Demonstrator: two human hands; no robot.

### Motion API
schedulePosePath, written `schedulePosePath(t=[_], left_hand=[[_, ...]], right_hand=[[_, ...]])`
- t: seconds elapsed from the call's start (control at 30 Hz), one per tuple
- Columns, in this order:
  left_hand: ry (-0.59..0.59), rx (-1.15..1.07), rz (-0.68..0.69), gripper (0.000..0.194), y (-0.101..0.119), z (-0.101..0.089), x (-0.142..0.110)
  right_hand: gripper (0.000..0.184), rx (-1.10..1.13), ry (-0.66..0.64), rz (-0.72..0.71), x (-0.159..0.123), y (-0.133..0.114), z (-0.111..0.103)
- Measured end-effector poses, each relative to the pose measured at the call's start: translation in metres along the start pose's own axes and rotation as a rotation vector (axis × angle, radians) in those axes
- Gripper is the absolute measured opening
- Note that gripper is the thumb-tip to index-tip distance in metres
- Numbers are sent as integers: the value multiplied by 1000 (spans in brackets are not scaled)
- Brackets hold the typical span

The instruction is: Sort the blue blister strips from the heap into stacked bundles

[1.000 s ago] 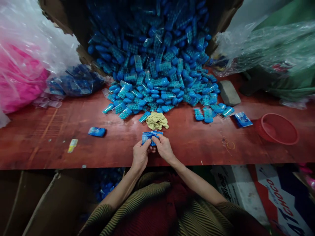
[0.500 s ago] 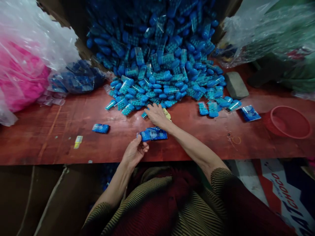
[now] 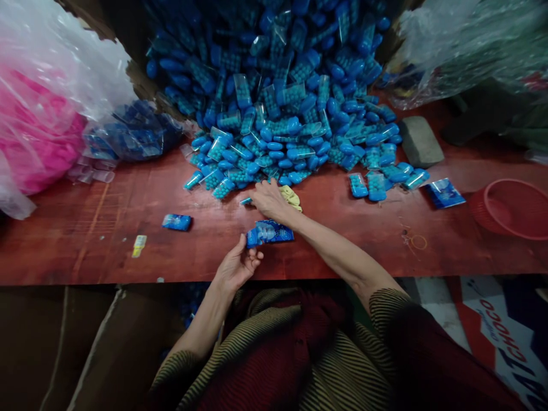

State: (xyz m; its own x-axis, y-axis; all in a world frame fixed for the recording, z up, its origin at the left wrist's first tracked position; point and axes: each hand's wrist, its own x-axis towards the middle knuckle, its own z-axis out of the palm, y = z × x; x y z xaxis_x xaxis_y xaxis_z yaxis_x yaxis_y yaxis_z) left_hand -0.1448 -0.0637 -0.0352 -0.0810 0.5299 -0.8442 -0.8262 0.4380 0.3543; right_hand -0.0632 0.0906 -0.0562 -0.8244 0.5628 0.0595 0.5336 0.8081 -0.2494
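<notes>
Tabletop, left fingers parted, packets — perhaps touched

Blue packets look glossy plast., cloth matt, tabletop scuffed w/ sheen.

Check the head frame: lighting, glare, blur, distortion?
Head view: dim, top of the blue pile in shadow; glare on the clear bag at left; print on the blue packets by the left hand too soft to read; red basket looks stretched, likely lens.
</notes>
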Motion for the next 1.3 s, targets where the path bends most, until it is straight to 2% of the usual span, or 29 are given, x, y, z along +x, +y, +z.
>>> schedulePosePath(t=[0.1, 0.2, 0.3, 0.4, 0.5, 0.6, 0.77, 0.87, 0.93, 1.03, 1.17, 1.23, 1.3], left_hand=[[-22, -11, -5, 36, 1, 2, 0], [-33, -8, -11, 38, 2, 4, 1], [-33, -21, -4, 39, 2, 9, 2], [-38, -18, -4, 39, 1, 13, 3], [-45, -11, 0, 40, -1, 14, 4], [-62, 9, 15, 39, -5, 13, 7], [-81, 50, 41, 38, -9, 9, 11], [-62, 48, 52, 35, -9, 8, 11], [-49, 53, 46, 36, -9, 9, 10], [-45, 63, 39, 37, -11, 10, 8], [-43, 73, 31, 36, -14, 12, 8], [-39, 80, 33, 36, -15, 12, 8], [-50, 96, 51, 36, -17, 12, 8]], right_hand=[[25, 55, 109, 1, -3, -3, -8], [29, 152, 165, 79, -12, 4, -13], [35, 253, 173, 102, -30, 13, -18], [35, 490, 169, 75, -57, 17, -27], [37, 746, 108, 12, -89, 14, -33], [34, 848, 93, -4, -110, 6, -32], [24, 872, 242, 26, -120, -3, -24], [25, 864, 363, 202, -122, -1, -20], [24, 765, 405, 332, -125, 3, -14], [24, 600, 290, 413, -137, 10, -2], [36, 592, 109, 330, -154, 20, 4], [38, 629, 124, 298, -158, 24, -2], [36, 677, 200, 316, -158, 21, -12]])
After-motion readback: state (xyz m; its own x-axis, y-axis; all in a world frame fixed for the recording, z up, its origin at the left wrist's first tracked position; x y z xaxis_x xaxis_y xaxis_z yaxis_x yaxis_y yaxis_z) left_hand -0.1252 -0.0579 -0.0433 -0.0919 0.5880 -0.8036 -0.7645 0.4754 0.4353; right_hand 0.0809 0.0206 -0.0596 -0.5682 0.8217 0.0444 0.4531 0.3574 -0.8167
